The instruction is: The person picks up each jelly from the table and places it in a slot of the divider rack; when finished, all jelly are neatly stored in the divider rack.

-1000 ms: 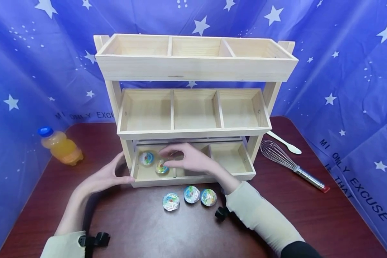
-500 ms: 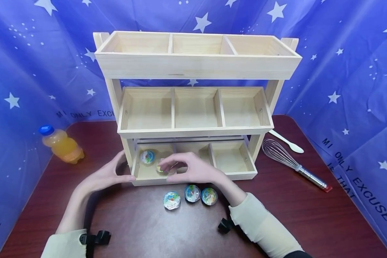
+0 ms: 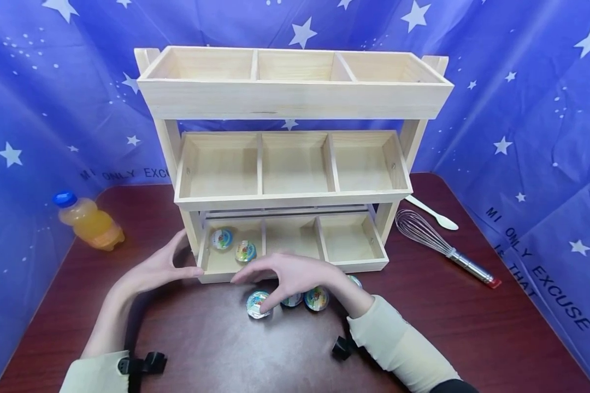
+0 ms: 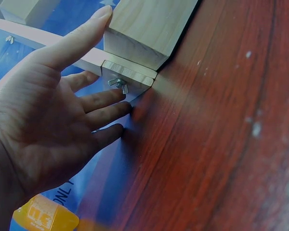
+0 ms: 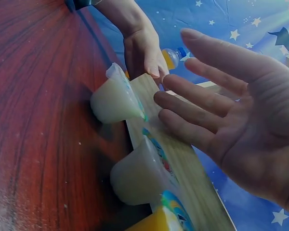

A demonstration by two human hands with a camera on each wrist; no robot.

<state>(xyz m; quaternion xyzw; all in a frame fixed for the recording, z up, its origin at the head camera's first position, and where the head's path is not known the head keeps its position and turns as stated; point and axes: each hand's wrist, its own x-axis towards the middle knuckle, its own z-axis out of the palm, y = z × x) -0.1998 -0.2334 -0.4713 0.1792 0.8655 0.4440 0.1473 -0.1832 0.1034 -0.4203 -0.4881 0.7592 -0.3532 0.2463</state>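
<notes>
My left hand (image 3: pixel 152 268) is at the lower left corner of the wooden rack (image 3: pixel 295 101). In the left wrist view its thumb rests against the bottom tray's wood, with the fingers loosely extended near a wing nut (image 4: pixel 118 84). My right hand (image 3: pixel 295 275) hovers, fingers apart and holding nothing, over a foil-lidded jelly cup (image 3: pixel 255 302) on the table. Beside that cup stand a partly covered cup (image 3: pixel 293 300) and another jelly cup (image 3: pixel 317 298). The bottom tray's left compartment holds a blue-rimmed jelly cup (image 3: pixel 222 239) and a yellowish jelly cup (image 3: pixel 246 251).
An orange drink bottle (image 3: pixel 90 222) with a blue cap leans at the left. To the right lie a whisk (image 3: pixel 444 248) and a white spoon (image 3: pixel 432 212). One more cup (image 3: pixel 355 280) peeks out behind the right wrist. A blue star-patterned curtain (image 3: pixel 531 109) surrounds the table.
My right hand has let go of the yellowish jelly cup in the bottom left compartment and moved down toward the cups on the table. The left hand stays at the rack's corner.
</notes>
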